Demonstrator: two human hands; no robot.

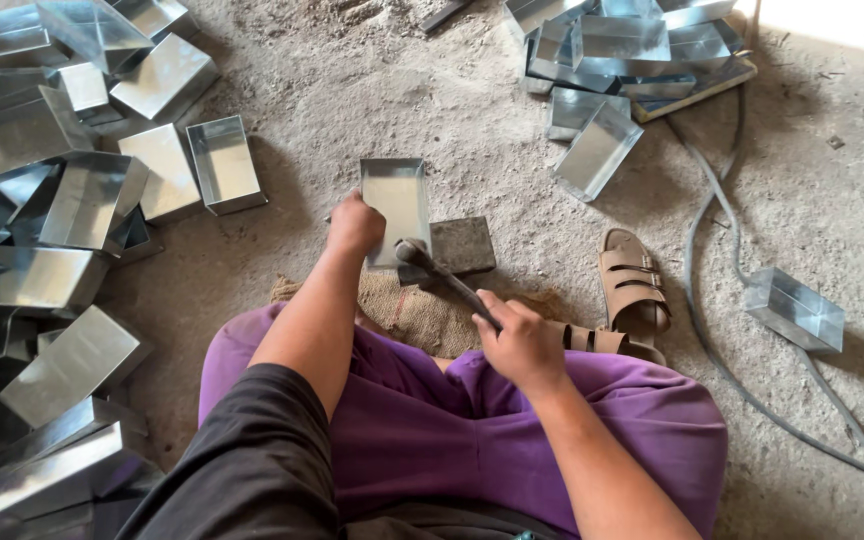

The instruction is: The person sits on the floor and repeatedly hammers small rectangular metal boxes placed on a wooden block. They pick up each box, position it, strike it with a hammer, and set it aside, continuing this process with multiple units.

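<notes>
The left hand (pixel 355 224) has its fingers closed around the near left edge of a shallow metal tray (pixel 397 205), holding it steady with its near end propped on a dark stone block (pixel 462 245) on the floor. The right hand (pixel 522 345) is wrapped tight around the handle of a hammer (pixel 442 275), whose head sits just past the left fingers, touching or almost touching the tray's near rim where it meets the block. Both sets of fingers are fully closed on what they hold.

Beneath the wrists, a piece of burlap sacking (pixel 422 315) lies on the dusty floor (pixel 352 90). To the right of the right fingers rest a pair of tan sandals (pixel 634 285), and farther right a single metal box (pixel 795 310) sits alone beside a grey cable (pixel 712 340).

As a judgement, the work looks well under way but far from finished. A large pile of trays (pixel 42 200) spreads well to the left of the left fingers, and another stack of trays (pixel 622 50) stands far beyond the right fingers. Which heap is finished and which is waiting cannot be told from this view; the tray in hand looks folded, with its near edge under the hammer.
</notes>
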